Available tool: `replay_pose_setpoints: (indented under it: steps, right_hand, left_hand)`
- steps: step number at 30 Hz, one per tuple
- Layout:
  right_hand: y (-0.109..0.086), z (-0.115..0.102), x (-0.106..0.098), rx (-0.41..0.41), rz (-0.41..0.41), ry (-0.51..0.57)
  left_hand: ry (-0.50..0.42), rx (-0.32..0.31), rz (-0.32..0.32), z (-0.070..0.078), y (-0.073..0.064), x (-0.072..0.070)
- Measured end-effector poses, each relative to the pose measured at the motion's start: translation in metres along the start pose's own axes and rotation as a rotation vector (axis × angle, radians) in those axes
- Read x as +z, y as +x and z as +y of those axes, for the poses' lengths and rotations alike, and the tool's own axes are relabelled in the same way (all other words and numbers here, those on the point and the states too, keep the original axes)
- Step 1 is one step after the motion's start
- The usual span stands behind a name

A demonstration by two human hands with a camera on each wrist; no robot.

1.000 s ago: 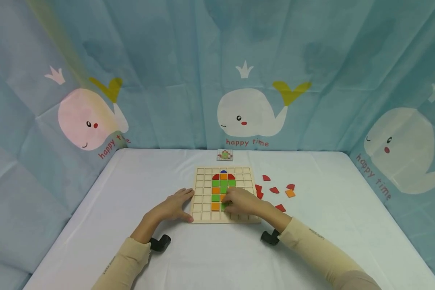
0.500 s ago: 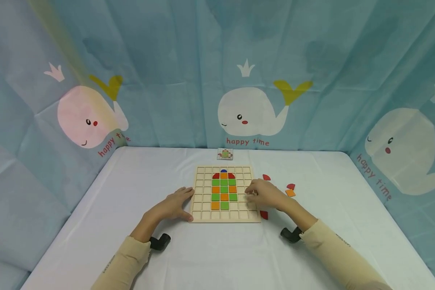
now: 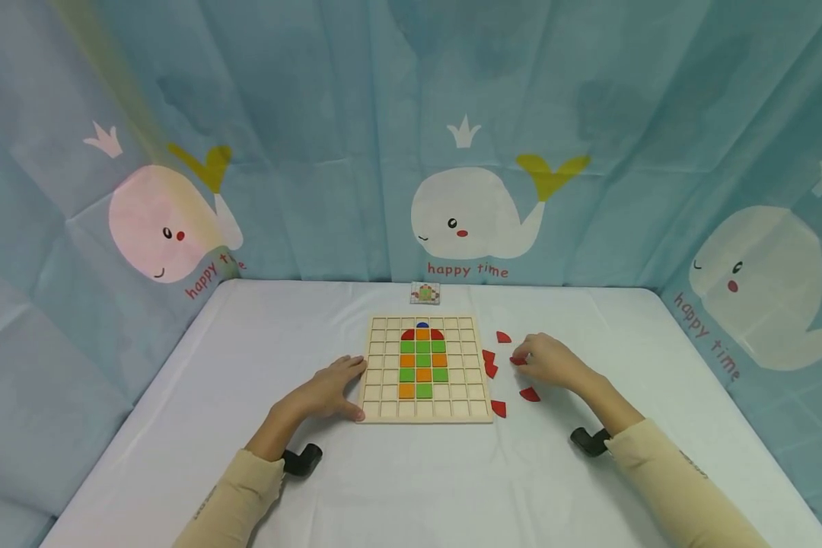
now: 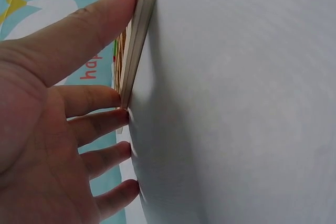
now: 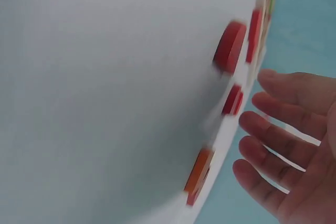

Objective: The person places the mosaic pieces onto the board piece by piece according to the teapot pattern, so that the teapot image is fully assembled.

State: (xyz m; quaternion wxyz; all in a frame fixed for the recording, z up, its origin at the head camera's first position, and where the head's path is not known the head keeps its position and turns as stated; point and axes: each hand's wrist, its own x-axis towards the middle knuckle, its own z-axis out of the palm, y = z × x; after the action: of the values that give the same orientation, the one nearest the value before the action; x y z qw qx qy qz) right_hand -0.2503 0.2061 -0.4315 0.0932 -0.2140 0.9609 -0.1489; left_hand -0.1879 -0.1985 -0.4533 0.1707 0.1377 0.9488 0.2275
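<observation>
A wooden grid board (image 3: 387, 407) lies on the table, with green, orange, red and blue tiles set in a tower shape in its middle columns. My left hand (image 3: 329, 388) rests at its left edge, thumb on the near corner and fingers spread straight, as the left wrist view (image 4: 47, 124) also has it. To the right of the board, my right hand (image 3: 551, 361) hovers over the loose pieces, its fingers relaxed and holding nothing. A red quarter-round piece (image 3: 517, 361) shows at its fingertips. In the right wrist view, an orange square tile (image 5: 199, 169) lies below the fingertips.
Several red quarter-round pieces lie right of the board, including one near its lower right corner (image 3: 498, 409) and one farther back (image 3: 503, 336). A small pattern card (image 3: 425, 293) lies behind the board. A whale-printed curtain (image 3: 315, 190) surrounds the white table (image 3: 418, 487).
My right hand has moved right, from over the board to the loose pieces. An orange square has appeared in the fourth tile row's right cell. The left hand has stayed put.
</observation>
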Motion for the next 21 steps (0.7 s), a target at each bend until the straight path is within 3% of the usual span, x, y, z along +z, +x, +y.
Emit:
replay_pose_setpoints:
  steps: [9, 21]
  right_hand:
    - [-0.009, 0.025, -0.003, 0.015, 0.0, -0.032]
    - [-0.019, 0.038, -0.001, 0.021, 0.007, -0.045]
  left_hand:
    - [0.009, -0.003, -0.006, 0.0, 0.001, -0.001]
    - [-0.003, -0.004, 0.0, 0.001, -0.003, 0.0]
